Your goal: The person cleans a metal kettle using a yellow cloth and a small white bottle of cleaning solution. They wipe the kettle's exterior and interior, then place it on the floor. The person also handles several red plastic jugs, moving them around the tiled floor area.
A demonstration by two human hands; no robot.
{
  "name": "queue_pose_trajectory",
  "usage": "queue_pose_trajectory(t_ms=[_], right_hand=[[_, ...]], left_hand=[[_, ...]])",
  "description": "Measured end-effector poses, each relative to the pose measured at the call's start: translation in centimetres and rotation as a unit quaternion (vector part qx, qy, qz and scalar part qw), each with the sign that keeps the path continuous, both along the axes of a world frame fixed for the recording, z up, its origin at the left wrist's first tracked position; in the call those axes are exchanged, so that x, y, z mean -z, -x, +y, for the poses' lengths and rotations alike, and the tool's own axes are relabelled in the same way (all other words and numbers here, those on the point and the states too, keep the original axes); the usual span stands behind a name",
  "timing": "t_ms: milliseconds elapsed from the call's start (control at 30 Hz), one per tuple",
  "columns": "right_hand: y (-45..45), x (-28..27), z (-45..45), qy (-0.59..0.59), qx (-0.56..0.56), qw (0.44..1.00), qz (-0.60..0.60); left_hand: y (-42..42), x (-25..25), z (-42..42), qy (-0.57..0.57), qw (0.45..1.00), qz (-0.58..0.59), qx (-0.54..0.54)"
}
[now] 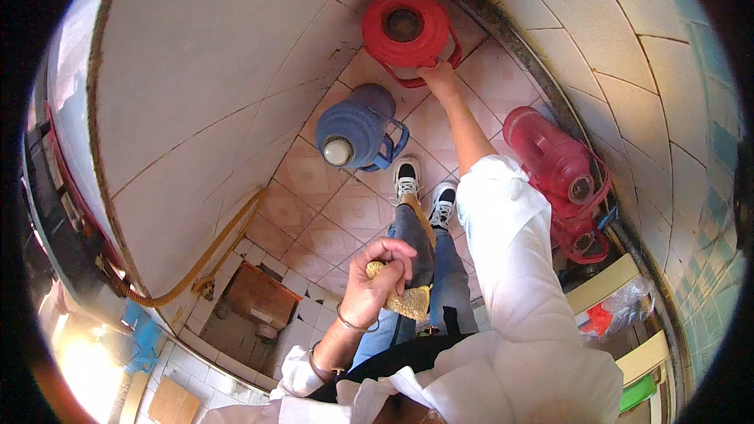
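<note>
My left hand [383,277] is closed around a yellow, rough-textured piece of cloth or scouring pad [412,303], held in front of my legs. My right arm reaches forward, and my right hand [439,78] grips a bright red thermos flask [406,50] at its handle side; some fingers are hidden. The dark round mouth of this flask faces up, with no stopper in it. Whether it rests on the floor or is raised, I cannot tell. Just left of my right forearm, a blue thermos flask [353,123] with a pale stopper and a blue handle stands on the tiles.
Darker red thermos flasks [551,156] stand along the right wall. Behind them is a pale shelf frame [607,282] with plastic bags [630,306]. A yellow-brown hose [200,265] hangs at left, above a recess [235,312] with a brown box. My shoes [442,203] are on pink floor tiles.
</note>
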State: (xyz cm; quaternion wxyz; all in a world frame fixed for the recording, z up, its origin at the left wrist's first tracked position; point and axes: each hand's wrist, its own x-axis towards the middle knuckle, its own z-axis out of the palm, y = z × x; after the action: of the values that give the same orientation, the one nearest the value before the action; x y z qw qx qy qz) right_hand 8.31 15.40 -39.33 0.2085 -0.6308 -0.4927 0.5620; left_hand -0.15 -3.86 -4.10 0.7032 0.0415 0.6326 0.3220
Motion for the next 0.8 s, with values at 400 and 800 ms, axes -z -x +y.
queue_pose_trajectory(t_ms=[400,800], right_hand=[[-6.5,-33.3,-10.3,0.097,-0.099,0.916,0.376],[-5.9,-56.7,-14.0,-0.123,-0.232,0.946,0.190]], left_hand=[[0.9,-8.4,1.0,-0.086,0.976,-0.013,-0.202],[0.2,-22.5,1.5,-0.286,0.935,0.012,-0.209]])
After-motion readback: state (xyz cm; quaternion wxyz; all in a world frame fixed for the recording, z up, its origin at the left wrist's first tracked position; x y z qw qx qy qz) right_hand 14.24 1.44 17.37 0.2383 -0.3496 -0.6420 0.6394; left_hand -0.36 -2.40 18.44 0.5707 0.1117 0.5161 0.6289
